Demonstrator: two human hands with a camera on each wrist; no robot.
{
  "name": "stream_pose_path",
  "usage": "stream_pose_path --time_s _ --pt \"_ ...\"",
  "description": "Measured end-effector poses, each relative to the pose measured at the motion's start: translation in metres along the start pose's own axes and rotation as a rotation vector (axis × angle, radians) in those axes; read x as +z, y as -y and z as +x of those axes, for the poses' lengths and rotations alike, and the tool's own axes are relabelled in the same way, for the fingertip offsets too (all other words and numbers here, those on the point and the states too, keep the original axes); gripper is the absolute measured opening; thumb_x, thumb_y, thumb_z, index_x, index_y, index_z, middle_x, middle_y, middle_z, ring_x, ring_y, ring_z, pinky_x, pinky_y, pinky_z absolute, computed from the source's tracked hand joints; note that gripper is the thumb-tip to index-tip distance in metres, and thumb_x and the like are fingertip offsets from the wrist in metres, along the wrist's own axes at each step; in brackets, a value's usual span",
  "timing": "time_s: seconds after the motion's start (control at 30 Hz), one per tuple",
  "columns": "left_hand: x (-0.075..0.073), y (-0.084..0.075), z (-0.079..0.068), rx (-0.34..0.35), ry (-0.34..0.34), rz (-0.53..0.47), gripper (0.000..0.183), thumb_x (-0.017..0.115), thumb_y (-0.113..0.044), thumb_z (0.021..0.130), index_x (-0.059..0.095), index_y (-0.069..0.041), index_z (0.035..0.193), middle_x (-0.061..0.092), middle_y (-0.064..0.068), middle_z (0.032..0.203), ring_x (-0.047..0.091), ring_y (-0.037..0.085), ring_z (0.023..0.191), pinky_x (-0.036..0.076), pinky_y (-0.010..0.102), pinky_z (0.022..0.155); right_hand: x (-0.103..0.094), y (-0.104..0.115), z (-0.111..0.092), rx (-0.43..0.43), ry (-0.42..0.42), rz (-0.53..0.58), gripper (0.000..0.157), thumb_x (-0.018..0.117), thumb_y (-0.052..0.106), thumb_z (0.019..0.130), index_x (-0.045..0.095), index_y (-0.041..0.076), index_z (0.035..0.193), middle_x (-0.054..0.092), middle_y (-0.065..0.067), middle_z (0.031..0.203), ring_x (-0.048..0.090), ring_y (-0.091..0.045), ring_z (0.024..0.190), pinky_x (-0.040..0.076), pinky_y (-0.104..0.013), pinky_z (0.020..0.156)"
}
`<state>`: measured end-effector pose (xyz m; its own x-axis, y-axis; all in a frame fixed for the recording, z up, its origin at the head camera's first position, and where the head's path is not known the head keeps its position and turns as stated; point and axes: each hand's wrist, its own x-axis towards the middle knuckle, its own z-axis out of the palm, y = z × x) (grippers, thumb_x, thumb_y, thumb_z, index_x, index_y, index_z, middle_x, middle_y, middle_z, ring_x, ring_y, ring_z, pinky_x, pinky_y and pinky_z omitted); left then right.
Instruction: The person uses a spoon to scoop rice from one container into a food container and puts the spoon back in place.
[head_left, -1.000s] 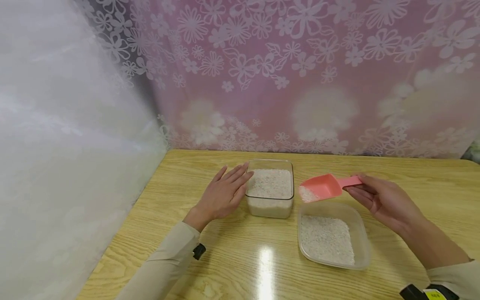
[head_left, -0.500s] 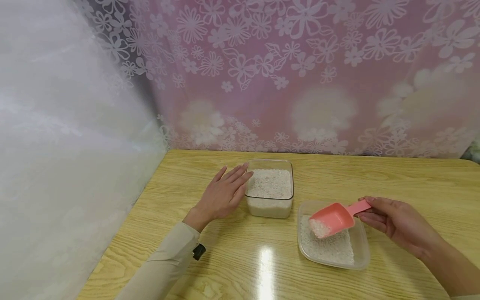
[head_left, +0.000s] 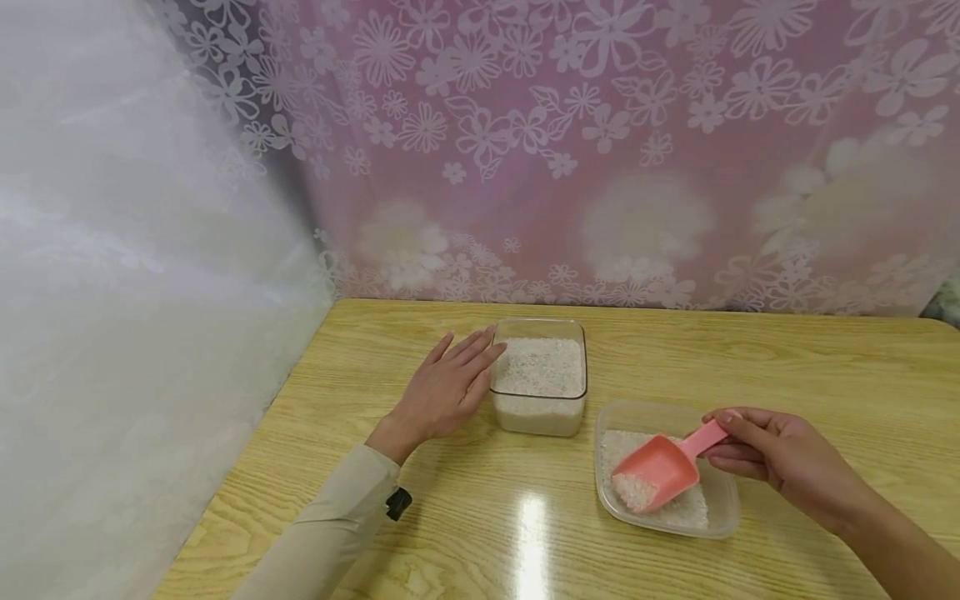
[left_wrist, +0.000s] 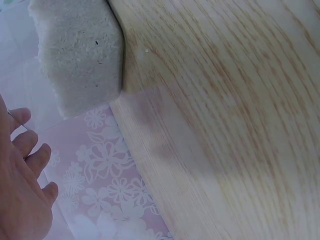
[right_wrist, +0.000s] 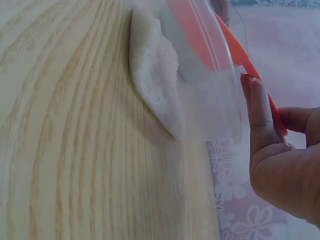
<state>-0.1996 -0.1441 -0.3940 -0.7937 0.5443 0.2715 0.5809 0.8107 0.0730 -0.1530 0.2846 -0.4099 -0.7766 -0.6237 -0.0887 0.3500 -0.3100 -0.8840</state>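
Observation:
My right hand (head_left: 787,462) pinches the handle of a pink scoop (head_left: 671,467) between thumb and fingers. White rice lies at the scoop's front lip, and the scoop overlaps the opening of a low translucent plastic tub (head_left: 723,500) that also contains rice (head_left: 693,510). Seen from the right wrist, the orange-looking scoop (right_wrist: 237,45) reaches over the wall of the tub (right_wrist: 212,115). My left hand (head_left: 446,387) has straight fingers resting at the left rim of a clear square container (head_left: 540,417), which is well filled with rice (left_wrist: 82,55).
Both containers stand on a wood-grain table (head_left: 420,533), the square one farther back and to the left. Behind the table hangs a pink flowered curtain (head_left: 525,208). A white sheet (head_left: 150,292) closes off the left side.
My right hand has brought the scoop toward me and down, from behind the plastic tub to over its rice. The left hand and both containers have stayed in place.

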Motion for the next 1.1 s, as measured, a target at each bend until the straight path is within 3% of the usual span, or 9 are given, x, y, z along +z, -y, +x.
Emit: stream_pose_path --time_s 0.17,0.47,0.8,0.9,1.1 --pt "0.000 0.000 0.000 -0.009 0.002 -0.009 0.046 0.025 -0.033 0.106 0.037 -0.023 0.149 0.024 -0.002 0.156 0.021 0.012 0.141 0.008 0.039 0.116 0.005 0.001 -0.001 -0.001 -0.060 -0.091 0.035 0.036 0.009 0.105 0.067 0.012 0.119 0.067 -0.011 0.112 0.066 -0.021 0.098 0.051 -0.035 0.086" --pt "-0.001 -0.002 0.000 -0.014 0.001 -0.017 0.045 0.029 -0.031 0.105 0.037 -0.023 0.149 0.023 -0.003 0.156 0.022 0.013 0.141 0.009 0.039 0.116 0.017 0.007 -0.002 0.023 -0.224 -0.382 0.026 0.042 0.017 0.104 0.066 0.022 0.113 0.068 -0.006 0.107 0.067 -0.020 0.094 0.053 -0.036 0.081" --pt "0.000 -0.001 0.000 -0.019 0.001 -0.026 0.045 0.027 -0.032 0.106 0.037 -0.023 0.149 0.024 -0.003 0.156 0.022 0.012 0.141 0.009 0.039 0.116 0.026 0.014 -0.006 -0.028 -0.283 -0.492 0.027 0.043 0.015 0.104 0.067 0.024 0.112 0.070 -0.006 0.103 0.069 -0.020 0.091 0.055 -0.036 0.078" --pt "0.000 -0.001 0.000 -0.021 0.002 -0.027 0.045 0.027 -0.032 0.106 0.037 -0.023 0.149 0.023 -0.004 0.156 0.021 0.012 0.141 0.009 0.039 0.116 0.029 0.016 -0.007 -0.055 -0.295 -0.550 0.027 0.043 0.014 0.104 0.067 0.021 0.114 0.070 -0.006 0.103 0.069 -0.021 0.090 0.055 -0.036 0.077" --pt "0.000 -0.002 0.000 -0.023 -0.003 -0.021 0.045 0.029 -0.031 0.105 0.038 -0.023 0.149 0.023 -0.004 0.156 0.022 0.012 0.141 0.010 0.039 0.116 0.043 0.017 -0.008 -0.092 -0.323 -0.715 0.028 0.045 0.017 0.103 0.062 0.004 0.121 0.071 -0.008 0.102 0.069 -0.027 0.089 0.055 -0.036 0.076"
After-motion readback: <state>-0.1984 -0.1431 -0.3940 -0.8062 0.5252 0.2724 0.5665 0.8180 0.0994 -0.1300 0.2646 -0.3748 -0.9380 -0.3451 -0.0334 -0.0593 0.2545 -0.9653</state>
